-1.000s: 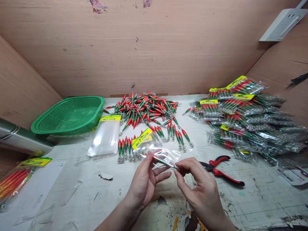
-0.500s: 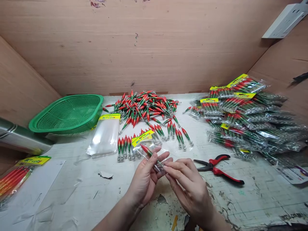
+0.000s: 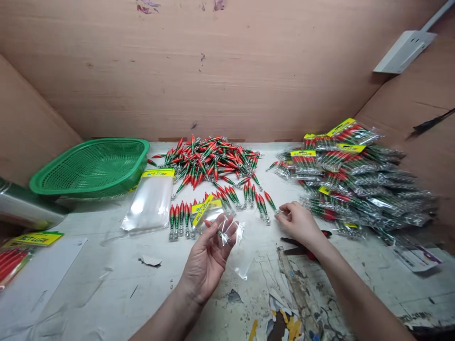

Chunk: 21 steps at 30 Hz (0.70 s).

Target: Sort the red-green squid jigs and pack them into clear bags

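My left hand (image 3: 209,255) is closed on a clear plastic bag (image 3: 245,258) with a yellow header, its loose end hanging to the right. A red-and-green fishing lure shows in that bag, partly covered by my fingers. My right hand (image 3: 298,225) reaches out to the right, its thumb and fingertips pinching the hook end of a single lure (image 3: 270,201) that lies on the table. Small groups of lures lie just left of it, and a row of lures (image 3: 182,219) lies beyond my left hand. Behind them is a large heap of loose lures (image 3: 213,161).
A stack of clear bags (image 3: 149,203) lies left of centre, beside a green basket (image 3: 88,187). Filled lure packs (image 3: 355,175) are piled at the right. Pliers (image 3: 296,247) lie under my right forearm. A pack of red lures (image 3: 17,258) rests at far left.
My right hand has left the bag and moved right and away from me to the single lure. My left hand has stayed on the bag, which has turned. The view has shifted slightly.
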Each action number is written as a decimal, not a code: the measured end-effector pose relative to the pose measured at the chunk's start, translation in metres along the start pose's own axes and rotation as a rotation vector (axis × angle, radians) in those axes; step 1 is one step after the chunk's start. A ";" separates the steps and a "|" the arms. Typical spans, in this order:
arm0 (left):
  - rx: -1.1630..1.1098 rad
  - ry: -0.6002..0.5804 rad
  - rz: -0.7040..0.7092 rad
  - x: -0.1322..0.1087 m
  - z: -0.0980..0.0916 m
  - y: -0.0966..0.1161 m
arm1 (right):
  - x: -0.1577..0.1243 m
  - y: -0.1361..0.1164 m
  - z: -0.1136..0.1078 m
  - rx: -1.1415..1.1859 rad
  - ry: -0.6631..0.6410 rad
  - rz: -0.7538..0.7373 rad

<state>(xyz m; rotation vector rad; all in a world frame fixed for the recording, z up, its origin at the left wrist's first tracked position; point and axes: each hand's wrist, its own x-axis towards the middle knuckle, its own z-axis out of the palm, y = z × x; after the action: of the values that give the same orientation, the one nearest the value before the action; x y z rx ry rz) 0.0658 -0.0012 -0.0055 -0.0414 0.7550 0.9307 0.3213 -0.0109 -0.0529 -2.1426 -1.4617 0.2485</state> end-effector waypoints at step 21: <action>0.115 -0.063 0.079 0.007 -0.006 -0.006 | -0.095 -0.062 -0.082 0.276 -0.162 -0.418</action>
<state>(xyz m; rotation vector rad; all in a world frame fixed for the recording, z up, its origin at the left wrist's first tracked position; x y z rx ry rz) 0.0693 -0.0018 -0.0159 0.1184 0.7550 0.9576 0.2686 -0.1065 0.0355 -1.5892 -1.8092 0.4454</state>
